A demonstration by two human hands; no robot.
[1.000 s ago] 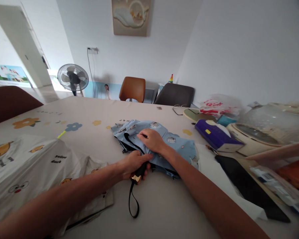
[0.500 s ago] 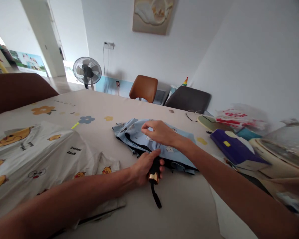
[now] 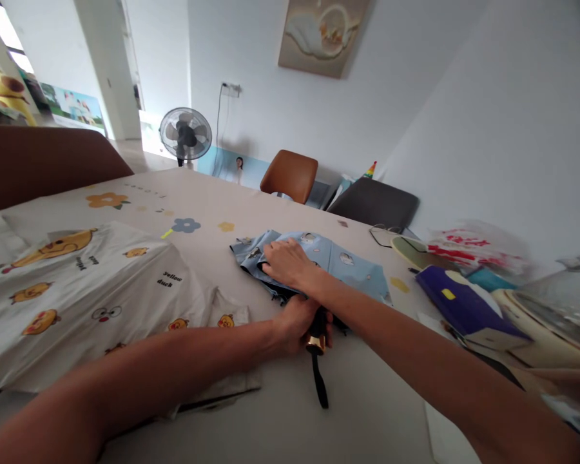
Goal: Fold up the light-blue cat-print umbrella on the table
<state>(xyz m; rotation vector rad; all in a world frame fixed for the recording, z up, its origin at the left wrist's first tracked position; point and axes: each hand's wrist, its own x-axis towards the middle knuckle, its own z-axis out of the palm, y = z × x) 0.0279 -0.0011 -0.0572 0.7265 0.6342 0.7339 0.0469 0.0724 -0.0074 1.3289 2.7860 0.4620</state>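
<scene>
A light-blue folding umbrella [image 3: 352, 261] with printed cartoon figures lies on the table, its canopy loose and layered. My left hand [image 3: 297, 319] is wrapped round its black handle, which ends in a gold band [image 3: 315, 346] and a black wrist strap [image 3: 320, 383]. Over the left part of the canopy, my right hand [image 3: 287, 263] has its fingers curled onto a fabric fold near the dark edge. My right wrist crosses above my left hand and hides part of it. The fingertips of my right hand are partly hidden.
A white duck-print cloth [image 3: 140, 283] is spread at the left. On the right are eyeglasses [image 3: 384, 235], a purple box [image 3: 468, 306], a red-and-white plastic bag [image 3: 473, 245] and a round cream container [image 3: 541, 328]. Chairs [image 3: 290, 175] and a fan [image 3: 186, 134] stand beyond the table.
My right hand has come down from above the canopy onto its left part, closing on the fabric. My left hand keeps hold of the handle. The view has shifted slightly.
</scene>
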